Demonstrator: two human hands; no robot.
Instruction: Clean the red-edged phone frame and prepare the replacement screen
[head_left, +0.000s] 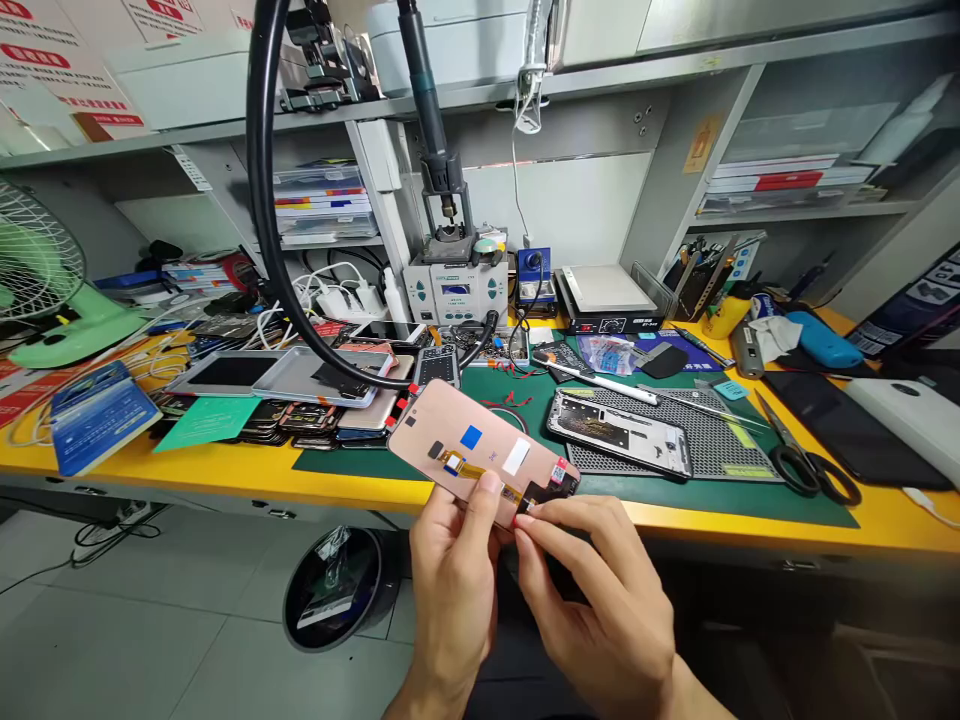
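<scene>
A phone screen panel (480, 440), its copper-pink back toward me, is tilted above the front edge of the bench. Gold flex cable, blue and white patches and red tabs show on it. My left hand (457, 570) grips its lower edge, thumb on the back near the cable. The thumb and index finger of my right hand (600, 590) pinch at the panel's lower right edge, by a small red bit and black film. What exactly they hold is too small to tell. An opened phone frame (619, 435) lies on the grey perforated mat, right of the panel.
Scissors (814, 465) lie right of the mat (735, 440). Stacked phones and trays (315, 375) fill the left side. A hot-air station (457, 290) and a thick black hose (262, 200) stand behind. Below the bench is a bin (337, 590); a green fan (67, 300) is far left.
</scene>
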